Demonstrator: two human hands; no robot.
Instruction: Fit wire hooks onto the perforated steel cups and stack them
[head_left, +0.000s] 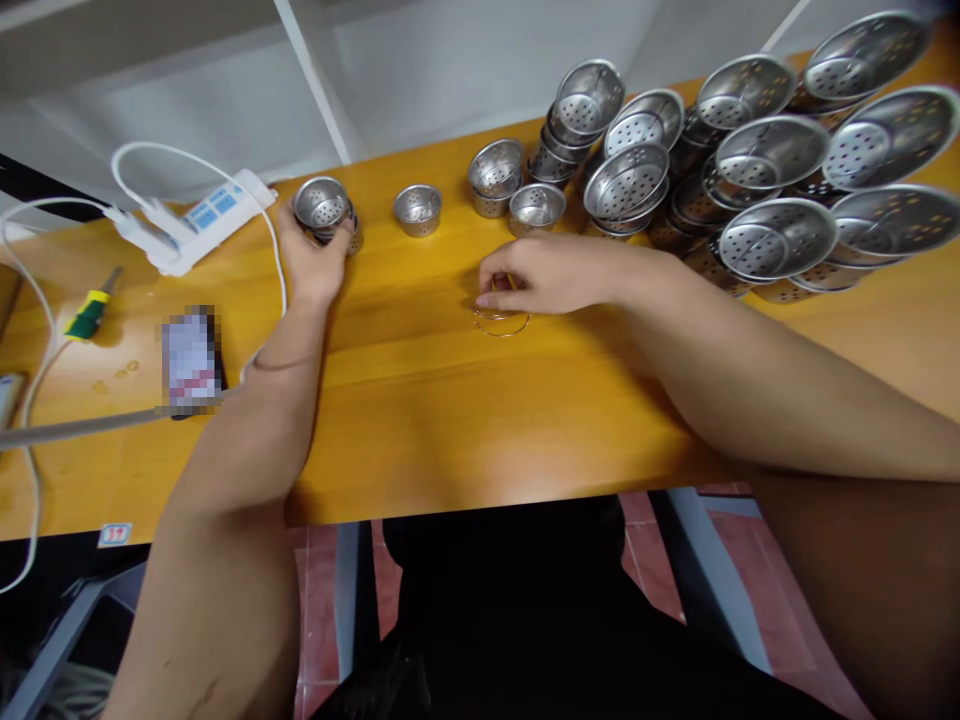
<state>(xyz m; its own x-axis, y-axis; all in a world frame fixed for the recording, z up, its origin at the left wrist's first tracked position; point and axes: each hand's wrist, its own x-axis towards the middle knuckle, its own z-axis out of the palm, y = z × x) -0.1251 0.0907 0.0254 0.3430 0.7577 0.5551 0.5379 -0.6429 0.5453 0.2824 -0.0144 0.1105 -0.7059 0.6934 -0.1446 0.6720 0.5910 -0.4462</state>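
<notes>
My left hand (313, 250) is wrapped round a small stack of perforated metal cups (322, 203) at the back left of the table. My right hand (529, 275) is closed in a pinch over the middle of the table, its fingertips at a thin wire ring (504, 331). Part of that ring is hidden by the fingers. Between my hands, farther back, stands a single small metal cup (418, 210). Another low cup (537, 207) and a short stack of cups (496, 175) are just behind my right hand.
Tall stacks of larger perforated metal cups (778, 238) crowd the table's right side. On the left lie a white power strip (217, 218) with cables, a yellow-green screwdriver (88, 315) and a phone (191, 360). A wall stands behind the table (450, 430).
</notes>
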